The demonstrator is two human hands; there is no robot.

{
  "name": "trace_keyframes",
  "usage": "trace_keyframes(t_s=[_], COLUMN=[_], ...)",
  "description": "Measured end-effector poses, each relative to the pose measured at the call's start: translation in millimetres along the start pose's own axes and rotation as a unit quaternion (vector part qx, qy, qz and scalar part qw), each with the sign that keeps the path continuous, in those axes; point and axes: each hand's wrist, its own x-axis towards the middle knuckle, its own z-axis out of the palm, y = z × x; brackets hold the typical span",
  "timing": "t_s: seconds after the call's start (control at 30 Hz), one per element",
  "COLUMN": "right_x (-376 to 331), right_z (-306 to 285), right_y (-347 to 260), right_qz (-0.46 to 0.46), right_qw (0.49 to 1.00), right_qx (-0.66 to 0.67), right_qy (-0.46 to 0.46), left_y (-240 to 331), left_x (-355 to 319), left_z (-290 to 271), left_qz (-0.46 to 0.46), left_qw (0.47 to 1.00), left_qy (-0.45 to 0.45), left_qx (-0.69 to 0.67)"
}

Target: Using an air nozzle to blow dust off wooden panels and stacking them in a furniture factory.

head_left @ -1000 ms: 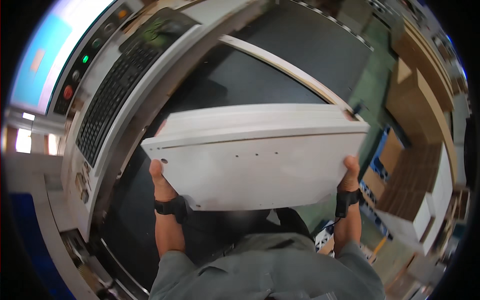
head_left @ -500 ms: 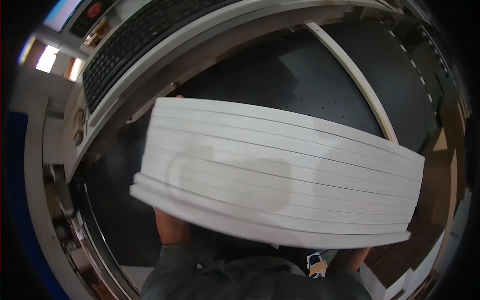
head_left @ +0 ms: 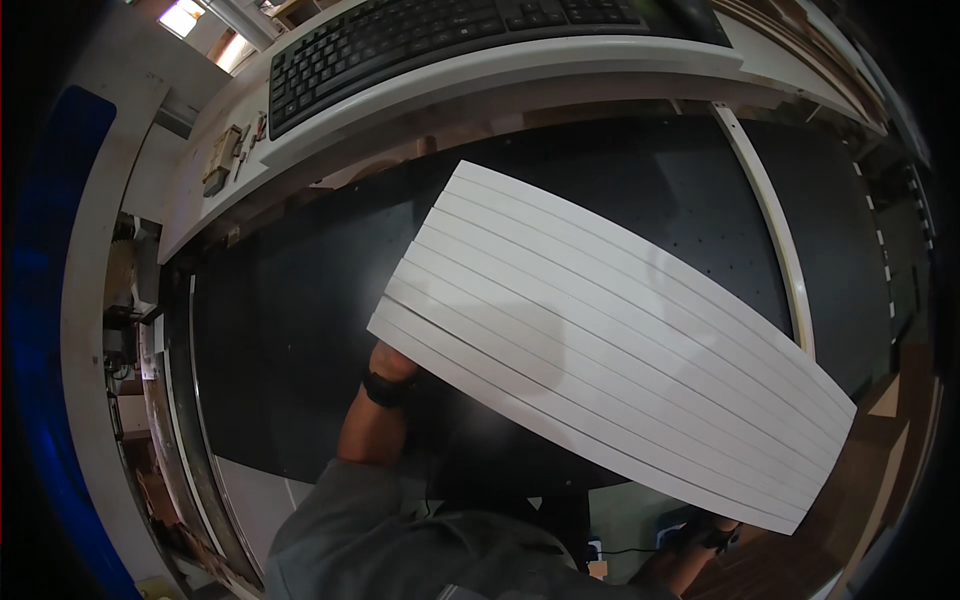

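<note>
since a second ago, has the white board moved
Yes. The white board was tipped up on edge; now its grooved face lies flat over the black table, closer to the keyboard.

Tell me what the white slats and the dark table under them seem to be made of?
The slats look like painted or laminated board, maybe plastic: flat, long and matte white, with thin dark gaps between them. Their cut edges are not clear enough to settle it. The table looks like a matte black sheet, perhaps rubber or coated metal, dotted with small pale specks. A white rail crosses it.
</note>
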Motion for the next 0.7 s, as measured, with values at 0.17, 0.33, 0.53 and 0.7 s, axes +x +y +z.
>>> trace_keyframes(t_s=[0.17, 0.33, 0.53, 0.7], right_x=[15, 24, 24, 28], right_z=[11, 26, 47, 34], right_y=[15, 35, 56, 49], right_qz=[0.004, 0.013, 0.017, 0.009], right_qw=[0.999, 0.996, 0.991, 0.994], right_qx=[0.019, 0.049, 0.085, 0.059], right_qy=[-0.032, -0.069, -0.106, -0.095], left_y=[-4, -5, -5, -37], left_x=[21, 31, 21, 43], left_z=[13, 3, -6, 9], left_qz=[0.042, 0.048, 0.026, -0.016], left_qw=[0.991, 0.988, 0.985, 0.991], left_qy=[0.087, 0.102, 0.122, 0.098], left_qx=[0.093, 0.103, 0.119, 0.093])
